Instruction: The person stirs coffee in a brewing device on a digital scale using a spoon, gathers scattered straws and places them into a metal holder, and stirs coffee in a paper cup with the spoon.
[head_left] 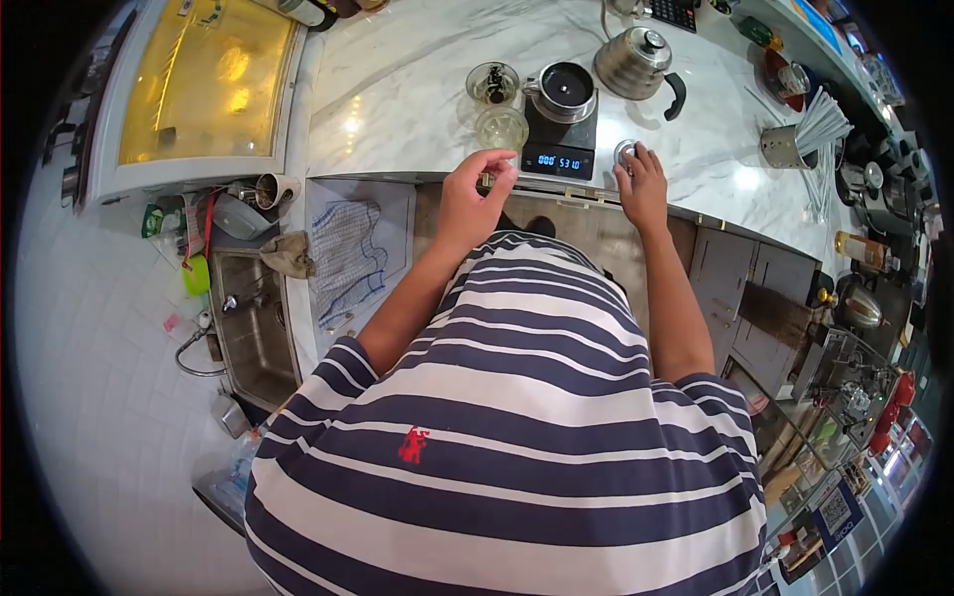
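Observation:
My left hand (475, 199) is at the counter's front edge, by the left corner of a black digital scale (559, 163) with a lit blue display. Its thumb and forefinger are curled together; whatever they may hold is too small to tell. My right hand (644, 189) rests on the counter right of the scale, its fingers round a small round metal piece (624, 152). On the scale stands a glass-and-metal coffee dripper (562, 94) with dark contents. A clear glass cup (502, 129) sits left of the scale, behind my left hand.
A steel gooseneck kettle (633, 64) stands behind the scale to the right. Another glass (493, 84) holds dark bits. A metal holder (783, 146) with white straws is at the right. At the left are a sink (248, 328) and a yellow-lit glass-topped cabinet (204, 84).

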`<control>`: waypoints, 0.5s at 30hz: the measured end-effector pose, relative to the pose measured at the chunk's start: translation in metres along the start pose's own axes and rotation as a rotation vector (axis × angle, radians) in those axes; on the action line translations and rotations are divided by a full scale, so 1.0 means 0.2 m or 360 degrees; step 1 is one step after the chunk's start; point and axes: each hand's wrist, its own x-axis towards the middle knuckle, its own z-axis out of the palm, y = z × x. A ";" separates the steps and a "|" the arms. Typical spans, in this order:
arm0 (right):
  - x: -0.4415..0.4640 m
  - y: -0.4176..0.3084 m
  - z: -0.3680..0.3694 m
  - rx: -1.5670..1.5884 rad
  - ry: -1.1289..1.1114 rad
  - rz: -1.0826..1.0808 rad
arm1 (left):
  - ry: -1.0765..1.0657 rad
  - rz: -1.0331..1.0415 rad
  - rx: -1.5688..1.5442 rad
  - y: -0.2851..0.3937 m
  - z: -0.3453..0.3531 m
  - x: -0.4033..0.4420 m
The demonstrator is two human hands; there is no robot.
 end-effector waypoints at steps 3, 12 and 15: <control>-0.10 0.02 -0.04 0.0154 -0.0044 -0.0075 | -0.0045 -0.0095 -0.0038 -0.01 0.05 0.01; -0.31 -0.11 -0.07 0.0169 0.0519 0.0849 | -0.0162 0.0009 0.0017 0.03 0.14 0.01; -0.32 -0.14 -0.05 0.0556 0.0209 0.1366 | -0.0167 0.0025 0.0052 0.02 0.17 0.01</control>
